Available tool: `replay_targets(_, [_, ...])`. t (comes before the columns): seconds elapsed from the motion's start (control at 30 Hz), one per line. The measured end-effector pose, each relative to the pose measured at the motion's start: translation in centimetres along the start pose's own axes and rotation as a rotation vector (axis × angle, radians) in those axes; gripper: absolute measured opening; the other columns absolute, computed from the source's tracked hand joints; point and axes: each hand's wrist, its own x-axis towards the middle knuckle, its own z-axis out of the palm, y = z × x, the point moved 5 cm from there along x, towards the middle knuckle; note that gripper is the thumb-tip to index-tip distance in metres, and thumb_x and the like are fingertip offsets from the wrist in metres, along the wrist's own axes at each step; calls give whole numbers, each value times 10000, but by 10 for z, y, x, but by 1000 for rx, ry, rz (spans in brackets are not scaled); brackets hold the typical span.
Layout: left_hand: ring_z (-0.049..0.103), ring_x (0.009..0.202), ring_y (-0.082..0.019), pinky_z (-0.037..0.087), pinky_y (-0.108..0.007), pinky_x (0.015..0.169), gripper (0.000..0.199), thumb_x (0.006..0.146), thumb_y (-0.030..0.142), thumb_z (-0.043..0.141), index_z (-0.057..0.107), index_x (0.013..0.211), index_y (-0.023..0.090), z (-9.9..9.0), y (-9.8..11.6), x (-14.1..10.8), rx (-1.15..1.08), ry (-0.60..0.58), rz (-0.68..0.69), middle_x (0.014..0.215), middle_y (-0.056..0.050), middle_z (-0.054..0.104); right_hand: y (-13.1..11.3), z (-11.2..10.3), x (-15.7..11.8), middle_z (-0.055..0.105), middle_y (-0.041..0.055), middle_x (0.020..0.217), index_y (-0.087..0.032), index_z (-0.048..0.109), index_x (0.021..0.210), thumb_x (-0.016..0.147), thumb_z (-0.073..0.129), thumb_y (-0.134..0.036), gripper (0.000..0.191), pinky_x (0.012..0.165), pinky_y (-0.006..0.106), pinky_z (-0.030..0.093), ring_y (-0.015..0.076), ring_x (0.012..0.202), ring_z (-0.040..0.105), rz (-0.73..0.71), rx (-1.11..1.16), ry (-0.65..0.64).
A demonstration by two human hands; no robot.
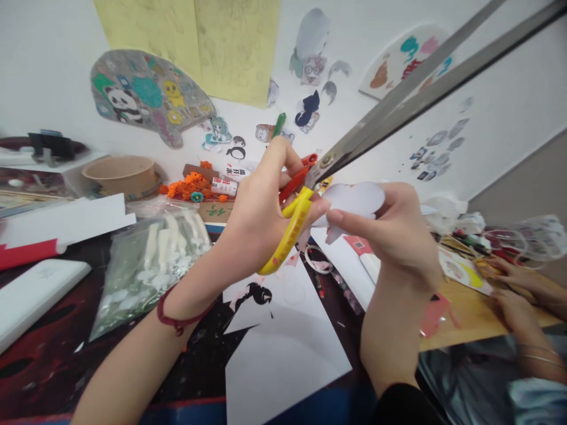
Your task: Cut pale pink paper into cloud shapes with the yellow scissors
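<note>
My left hand (257,215) is closed around scissors (296,221) with red and yellow handles. Their long blades point up and to the right, slightly parted. In the fingers of my right hand (401,242) is a pale paper cutout (354,198) with a rounded outline, pinched at its right end and lower edge. The left thumb tip reaches the cutout's left side. Below both hands lie white paper sheets (287,354) on a dark tabletop, with a small black figure cutout (259,293) on the upper one.
At left are a clear bag (146,277) of pale pieces, a white box (42,301) and a tape roll (121,176). Orange flowers (195,186) stand behind. Cutouts and a painted fan (146,94) hang on the wall. A co-worker's hands (516,283) are at right.
</note>
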Motion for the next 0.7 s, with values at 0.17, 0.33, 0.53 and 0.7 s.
replay_targets(0.17, [493,645,-114,373,-281,560,347,906,483,639,399,863,236,-10,4,2,87,252,67,768,27,502,-5,-2,1,647,-11,614,-217,699,641,757,808,-348,206,521,310,484,146,580,600,-135,-19,272])
replay_targets(0.33, [504,731,-139,392,-314,629,470,866,610,622,353,1001,249,-5,17,-7,216,243,133,940,-13,480,-16,-4,-3,485,-47,564,-245,564,574,745,804,-339,309,556,301,440,122,571,491,-302,-19,579])
replay_targets(0.53, [584,768,-218,412,-341,606,507,848,611,623,361,1082,246,15,22,-23,568,239,184,965,-59,565,-27,-8,-18,564,12,688,-264,584,756,850,679,-402,192,649,366,539,206,729,632,-346,-142,788])
replay_targets(0.7, [546,651,-196,362,-306,521,437,879,556,583,361,1068,231,26,25,-27,715,254,259,857,-41,556,-27,-10,-22,630,29,820,-276,618,878,851,678,-421,158,702,397,590,206,775,668,-453,-65,919])
